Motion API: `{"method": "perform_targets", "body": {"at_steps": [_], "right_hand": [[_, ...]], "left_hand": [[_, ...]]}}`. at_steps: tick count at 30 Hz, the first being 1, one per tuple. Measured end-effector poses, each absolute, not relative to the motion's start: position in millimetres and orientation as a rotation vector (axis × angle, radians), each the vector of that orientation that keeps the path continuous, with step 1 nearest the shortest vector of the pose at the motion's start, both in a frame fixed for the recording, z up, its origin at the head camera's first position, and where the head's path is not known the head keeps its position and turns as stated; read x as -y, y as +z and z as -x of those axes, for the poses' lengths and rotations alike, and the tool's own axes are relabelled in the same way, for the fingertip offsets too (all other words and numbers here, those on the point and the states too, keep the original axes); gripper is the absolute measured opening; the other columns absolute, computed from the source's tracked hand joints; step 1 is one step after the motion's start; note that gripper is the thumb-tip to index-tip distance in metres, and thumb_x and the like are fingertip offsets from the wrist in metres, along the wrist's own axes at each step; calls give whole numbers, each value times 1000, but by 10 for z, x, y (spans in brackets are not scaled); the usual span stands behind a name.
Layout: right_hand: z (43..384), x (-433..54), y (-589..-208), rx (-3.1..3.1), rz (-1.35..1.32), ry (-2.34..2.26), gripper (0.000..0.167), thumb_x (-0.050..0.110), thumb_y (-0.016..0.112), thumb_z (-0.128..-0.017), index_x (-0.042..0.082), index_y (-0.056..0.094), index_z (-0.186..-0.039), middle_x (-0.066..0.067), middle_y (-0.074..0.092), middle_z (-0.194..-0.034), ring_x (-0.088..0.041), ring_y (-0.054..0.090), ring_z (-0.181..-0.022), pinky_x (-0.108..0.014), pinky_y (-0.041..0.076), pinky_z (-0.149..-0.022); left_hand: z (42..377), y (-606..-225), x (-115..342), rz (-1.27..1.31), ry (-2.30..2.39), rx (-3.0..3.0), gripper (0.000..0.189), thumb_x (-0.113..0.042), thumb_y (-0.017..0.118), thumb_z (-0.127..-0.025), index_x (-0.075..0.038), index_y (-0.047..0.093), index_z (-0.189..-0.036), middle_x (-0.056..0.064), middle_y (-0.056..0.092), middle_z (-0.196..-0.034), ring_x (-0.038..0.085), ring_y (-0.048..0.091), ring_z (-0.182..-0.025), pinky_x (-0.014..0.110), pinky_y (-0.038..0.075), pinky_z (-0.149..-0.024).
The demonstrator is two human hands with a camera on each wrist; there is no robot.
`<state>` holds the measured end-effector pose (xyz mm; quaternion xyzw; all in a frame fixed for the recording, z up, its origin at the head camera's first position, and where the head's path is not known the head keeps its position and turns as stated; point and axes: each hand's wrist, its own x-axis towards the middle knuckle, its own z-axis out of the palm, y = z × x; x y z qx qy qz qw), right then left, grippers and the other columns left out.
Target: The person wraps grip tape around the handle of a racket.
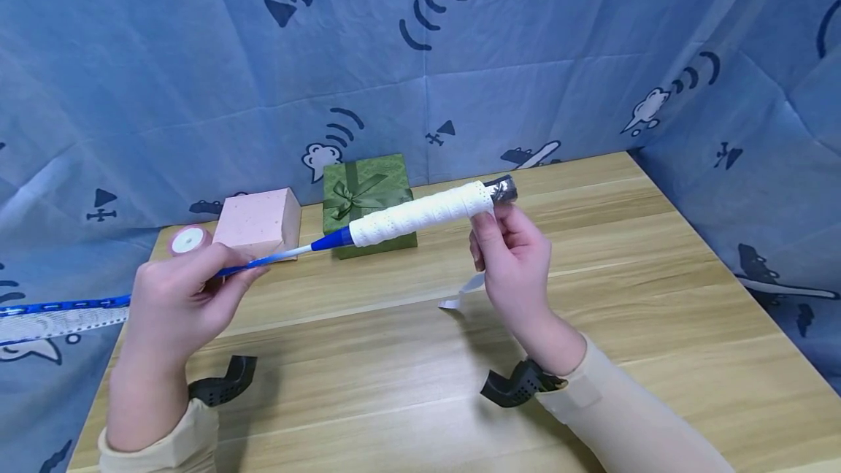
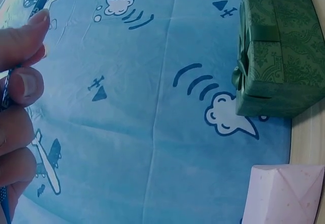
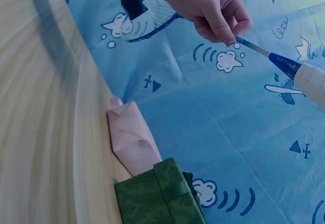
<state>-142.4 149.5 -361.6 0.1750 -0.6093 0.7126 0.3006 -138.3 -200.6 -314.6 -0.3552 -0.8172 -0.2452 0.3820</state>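
Note:
A badminton racket (image 1: 333, 239) is held up over the table, its blue-framed head off to the left. My left hand (image 1: 174, 301) pinches the shaft close to the head; in the right wrist view the same hand (image 3: 221, 16) has thumb and fingers on it. White perforated grip tape (image 1: 420, 216) covers most of the handle, leaving a dark, shiny butt end (image 1: 503, 189) bare. At the tape's edge near that end, my right hand (image 1: 515, 265) pinches the tape between thumb and fingers. A loose white strip (image 1: 471, 285) hangs below this hand.
Along the back of the wooden table (image 1: 368, 378) stand a green gift box (image 1: 388, 181) with a bow, a pink box (image 1: 252, 221) and a ribbon spool (image 1: 190, 239). Blue patterned cloth (image 1: 368, 28) hangs behind. Each wrist wears a black camera mount.

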Motion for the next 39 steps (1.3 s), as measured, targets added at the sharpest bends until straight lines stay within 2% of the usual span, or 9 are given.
{"method": "perform_targets", "body": {"at_steps": [5, 11, 12, 18, 22, 29, 39], "right_hand": [[1410, -1496, -3607, 1598, -513, 1973, 27, 4, 52, -107, -14, 51, -86, -1, 50, -60, -12, 45, -50, -24, 37, -43], [1401, -1508, -3584, 1597, -507, 2008, 18, 12, 55, -107, 6, 61, -92, -1, 49, -60, -13, 44, -50, -23, 36, -43], [1403, -1508, -3583, 1599, -500, 2003, 18, 11, 56, -107, 6, 60, -90, 0, 49, -60, -12, 44, -50, -23, 36, -43], [1410, -1501, -3596, 1591, -505, 1946, 22, -3, 57, -102, -16, 51, -86, 1, 53, -60, -10, 46, -49, -22, 38, -44], [1401, -1492, -3600, 1602, -527, 1898, 20, -4, 58, -101, -17, 53, -86, 1, 56, -63, -10, 49, -52, -21, 41, -46], [1402, -1484, -3608, 1600, -511, 1864, 21, -1, 61, -101, -17, 54, -89, -4, 57, -67, -13, 52, -55, -22, 44, -50], [1409, -1460, -3593, 1589, -504, 1854, 29, 6, 60, -104, -18, 48, -90, -6, 58, -72, -15, 53, -57, -23, 48, -53]], "left_hand": [[1390, -3143, 1986, 968, -720, 2060, 46, -44, 65, -101, -6, 72, -76, 0, 59, -69, 5, 41, -59, 16, 34, -56], [1368, -3115, 1969, 909, -610, 2059, 49, -45, 63, -103, -3, 77, -82, 7, 66, -77, 11, 45, -59, 20, 36, -55], [1364, -3112, 1969, 899, -590, 2064, 48, -44, 62, -103, -3, 77, -83, 6, 66, -76, 11, 45, -58, 20, 35, -54], [1355, -3115, 1982, 881, -579, 2085, 47, -43, 61, -104, -4, 76, -84, 0, 62, -69, 5, 39, -56, 20, 30, -51], [1349, -3111, 1998, 860, -592, 2091, 48, -47, 62, -103, -4, 75, -85, 0, 62, -66, 5, 39, -55, 18, 31, -51], [1359, -3085, 1941, 830, -600, 2012, 48, -46, 64, -102, -6, 74, -78, -6, 48, -56, 5, 34, -52, 23, 24, -50], [1370, -3098, 1938, 823, -589, 1998, 51, -47, 63, -102, -5, 72, -75, -5, 47, -54, 5, 32, -49, 24, 25, -47]]}}
